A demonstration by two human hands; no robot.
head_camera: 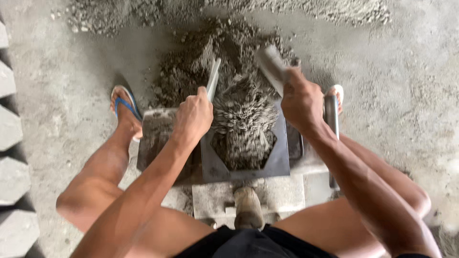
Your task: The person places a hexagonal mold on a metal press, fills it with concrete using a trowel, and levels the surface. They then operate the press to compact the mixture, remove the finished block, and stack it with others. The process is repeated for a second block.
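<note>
Down on the ground (420, 95) we squat over a metal mold (279, 162) with a six-sided hole in it. Our left hand (193, 114) has its fingers curled tight around a flat metal scraper (213, 76), which stands up at the mold's far left corner. Our right hand (301, 100) has its fingers closed around the handle of a grey trowel (270, 62), held at the mold's far right corner. Between the two tools sits a heap of wet grey mix (244, 112), piled over the hole and the mold's far edge. More of the mix lies in a big pile (210, 43) on the ground just past the mold. Our left foot wears a blue flip-flop (125, 102), near the mold's left side. Grey six-sided blocks (9, 129) lie in a row along the left.
</note>
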